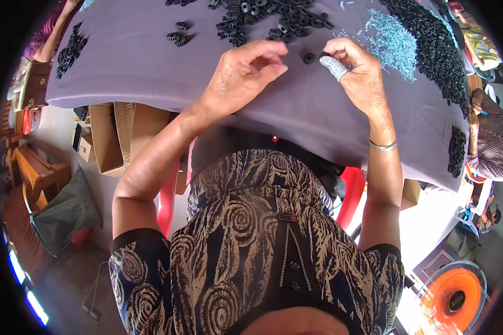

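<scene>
My left hand (pixel 246 75) hovers over the near part of the cloth, thumb and fingers apart, with nothing visible between them. My right hand (pixel 360 72) is closed in a pinch, its thumb wrapped in a silvery glittering cover (pixel 334 67). A small black part (pixel 323 55) shows at those fingertips, mostly hidden. Just left of it lies a round black piece with a centre hole (pixel 308 58). Beyond both hands spreads a heap of black ribbed round pieces (pixel 254 19). Right of my right hand are small shiny pale-blue pieces (pixel 394 42).
A grey-purple cloth (pixel 128 61) covers the table. Small black parts are piled along its right side (pixel 439 53), with another cluster at the left (pixel 71 51). Cardboard boxes (pixel 109 137) stand below the front edge. Other people sit at both sides. An orange fan (pixel 455 301) stands lower right.
</scene>
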A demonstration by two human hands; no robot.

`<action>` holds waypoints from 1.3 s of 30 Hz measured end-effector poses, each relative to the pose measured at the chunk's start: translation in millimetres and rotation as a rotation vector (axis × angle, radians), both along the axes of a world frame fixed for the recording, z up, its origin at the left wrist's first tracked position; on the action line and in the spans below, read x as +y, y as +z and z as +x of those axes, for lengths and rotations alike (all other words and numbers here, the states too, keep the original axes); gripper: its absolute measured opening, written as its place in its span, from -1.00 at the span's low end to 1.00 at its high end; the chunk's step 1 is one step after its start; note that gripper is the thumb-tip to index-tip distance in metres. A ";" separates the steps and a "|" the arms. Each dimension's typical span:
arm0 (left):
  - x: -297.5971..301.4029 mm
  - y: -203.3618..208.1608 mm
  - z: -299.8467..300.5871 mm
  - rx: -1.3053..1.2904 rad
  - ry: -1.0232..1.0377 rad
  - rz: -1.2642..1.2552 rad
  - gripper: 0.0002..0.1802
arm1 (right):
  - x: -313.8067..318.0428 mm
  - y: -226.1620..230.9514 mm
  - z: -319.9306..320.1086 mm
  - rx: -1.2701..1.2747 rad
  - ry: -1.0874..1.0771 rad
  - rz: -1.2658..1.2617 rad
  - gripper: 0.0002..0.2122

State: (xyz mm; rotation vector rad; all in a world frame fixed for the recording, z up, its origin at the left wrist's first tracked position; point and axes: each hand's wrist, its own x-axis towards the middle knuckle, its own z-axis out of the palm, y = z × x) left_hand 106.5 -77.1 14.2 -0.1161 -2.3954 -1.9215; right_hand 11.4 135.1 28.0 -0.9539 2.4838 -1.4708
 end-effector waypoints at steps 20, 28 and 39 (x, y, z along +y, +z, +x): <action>24.8 -21.3 -20.5 0.270 0.036 0.022 -0.58 | -14.2 -10.2 15.6 -0.353 0.160 -0.248 -0.79; 23.6 -20.1 -17.4 0.502 -0.021 -0.224 -0.63 | -9.6 -16.4 14.9 -0.561 0.148 -0.293 -0.74; 22.9 -17.6 -13.9 0.126 0.056 0.194 -0.87 | 15.2 7.3 1.3 -0.374 -0.121 -0.429 -0.85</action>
